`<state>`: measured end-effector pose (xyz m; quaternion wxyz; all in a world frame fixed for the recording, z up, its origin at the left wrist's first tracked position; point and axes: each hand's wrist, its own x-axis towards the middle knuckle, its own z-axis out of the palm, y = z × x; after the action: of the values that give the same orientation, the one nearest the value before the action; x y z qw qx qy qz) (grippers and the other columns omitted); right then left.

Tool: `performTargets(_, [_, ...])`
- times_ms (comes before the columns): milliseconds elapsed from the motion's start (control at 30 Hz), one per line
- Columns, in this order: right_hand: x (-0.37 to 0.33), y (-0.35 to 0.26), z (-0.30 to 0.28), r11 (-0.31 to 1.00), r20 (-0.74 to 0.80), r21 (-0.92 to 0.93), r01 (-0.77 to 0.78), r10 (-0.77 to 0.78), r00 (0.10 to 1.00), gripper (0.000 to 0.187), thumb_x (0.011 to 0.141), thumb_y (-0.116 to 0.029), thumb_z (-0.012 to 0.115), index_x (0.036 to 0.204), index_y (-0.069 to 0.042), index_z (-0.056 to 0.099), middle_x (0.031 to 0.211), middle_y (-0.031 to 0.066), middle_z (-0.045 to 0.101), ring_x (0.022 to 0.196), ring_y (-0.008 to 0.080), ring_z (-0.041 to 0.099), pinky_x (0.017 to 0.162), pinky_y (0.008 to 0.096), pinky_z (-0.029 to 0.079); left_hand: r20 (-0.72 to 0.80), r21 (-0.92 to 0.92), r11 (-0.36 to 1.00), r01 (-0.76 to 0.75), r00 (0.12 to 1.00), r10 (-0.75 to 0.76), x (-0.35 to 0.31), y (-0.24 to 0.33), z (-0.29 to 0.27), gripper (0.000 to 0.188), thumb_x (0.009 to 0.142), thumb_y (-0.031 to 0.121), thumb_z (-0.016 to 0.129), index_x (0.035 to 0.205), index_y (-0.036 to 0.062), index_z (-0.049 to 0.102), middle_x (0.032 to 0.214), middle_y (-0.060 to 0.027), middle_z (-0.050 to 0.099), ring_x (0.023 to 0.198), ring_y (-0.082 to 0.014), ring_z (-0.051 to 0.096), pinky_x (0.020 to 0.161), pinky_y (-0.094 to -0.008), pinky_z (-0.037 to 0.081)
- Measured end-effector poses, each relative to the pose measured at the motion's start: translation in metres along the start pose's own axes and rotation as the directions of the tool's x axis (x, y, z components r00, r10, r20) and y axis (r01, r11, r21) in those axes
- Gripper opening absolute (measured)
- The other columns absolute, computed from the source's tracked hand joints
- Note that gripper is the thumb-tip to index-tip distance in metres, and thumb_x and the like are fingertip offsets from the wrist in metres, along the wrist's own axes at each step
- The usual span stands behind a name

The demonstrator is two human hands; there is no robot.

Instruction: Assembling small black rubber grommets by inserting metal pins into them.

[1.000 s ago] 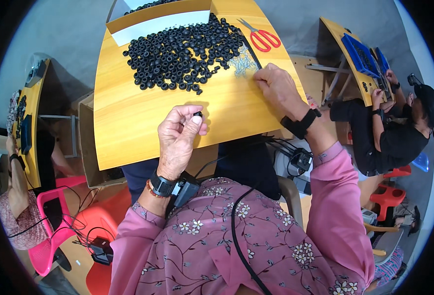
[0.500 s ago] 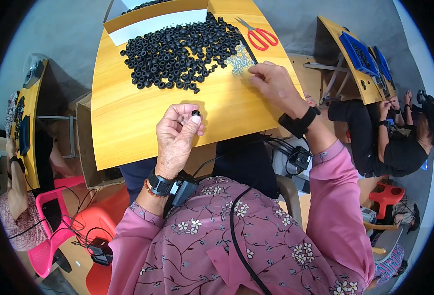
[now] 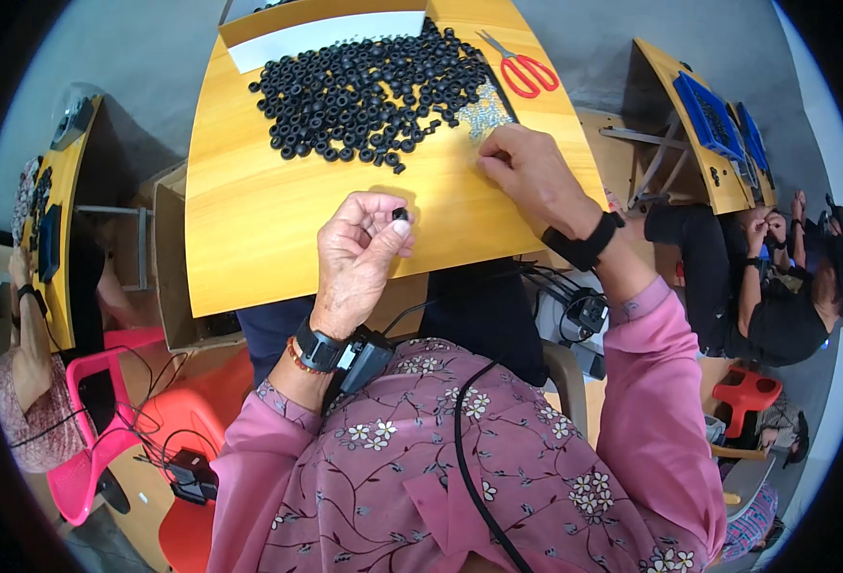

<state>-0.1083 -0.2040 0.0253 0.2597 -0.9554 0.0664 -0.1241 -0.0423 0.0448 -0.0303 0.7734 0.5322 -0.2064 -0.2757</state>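
1. Since earlier frame, has shifted right hand (image 3: 538,177) slightly toward 7 o'clock; looks pinched, cannot tell whether empty.
2. Holds hands apart; pinches black piece (image 3: 400,215) in left hand (image 3: 359,244), at 6 o'clock from black heap (image 3: 359,95).
3. Probably light, rubbery; grip by outer sides.

Tabletop (image 3: 240,229) free front-left, black pieces (image 3: 345,105) beyond

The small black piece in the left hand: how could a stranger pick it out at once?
Find the yellow wood-grain table, then the left hand over its near side. Pinched there is the small black piece, held by itself, while the black rings beyond lie heaped.
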Motion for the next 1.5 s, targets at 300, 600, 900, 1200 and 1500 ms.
performTargets(300, [-0.006,-0.063,0.013,0.891,-0.005,0.13,0.436,-0.439,0.898,0.012,0.084,-0.009,0.068,0.089,-0.004,0.058,0.081,0.0101,0.057,0.076,0.0316,0.062,0.062,0.0406,0.049,0.042,0.031,0.999,-0.04,0.998,0.039,0.0,-0.001,-0.004,0.019,0.093,0.002,0.068,0.11,0.0009,0.061,0.094,-0.0036,0.067,0.074,-0.0076,0.061,0.068,-0.023,0.054])
performTargets(600, [-0.005,-0.075,0.009,0.809,0.169,-0.113,0.576,-0.556,0.814,0.016,0.082,-0.01,0.067,0.091,-0.004,0.054,0.09,0.0103,0.054,0.075,0.0315,0.063,0.06,0.041,0.052,0.01,0.035,0.999,-0.026,1.0,0.026,0.0,-0.002,-0.002,0.016,0.088,-0.004,0.071,0.1,0.0025,0.063,0.081,0.0056,0.057,0.065,-0.0005,0.05,0.058,-0.0173,0.044])
performTargets(900, [-0.012,-0.07,0.022,0.887,0.058,0.272,0.373,-0.402,0.914,0.015,0.084,0.003,0.067,0.098,-0.003,0.068,0.079,0.0079,0.056,0.066,0.0207,0.058,0.055,0.0299,0.044,0.019,0.056,0.998,-0.01,1.0,0.009,0.0,0.002,-0.002,0.014,0.089,0.0,0.071,0.1,0.0022,0.064,0.081,0.0045,0.06,0.065,-0.0009,0.053,0.058,-0.0179,0.048])
performTargets(1200, [-0.017,-0.062,0.029,0.879,0.024,0.344,0.33,-0.36,0.933,0.028,0.083,0.007,0.067,0.106,-0.008,0.072,0.082,0.007,0.06,0.069,0.0181,0.06,0.058,0.0275,0.045,0.023,0.039,0.999,-0.023,1.0,0.022,0.001,0.001,-0.003,0.012,0.09,0.0,0.071,0.101,0.0013,0.064,0.08,0.0039,0.061,0.066,-0.0011,0.053,0.06,-0.0179,0.048])
performTargets(1500, [-0.015,-0.064,0.023,0.889,0.015,0.332,0.315,-0.339,0.941,0.018,0.083,-0.001,0.066,0.1,-0.005,0.072,0.081,0.0117,0.062,0.074,0.0284,0.063,0.064,0.0361,0.05,0.034,0.071,0.997,-0.023,0.999,0.021,-0.001,0.001,-0.005,0.012,0.093,0.004,0.069,0.103,0.0024,0.063,0.084,0.0012,0.064,0.07,-0.004,0.058,0.064,-0.0205,0.052])
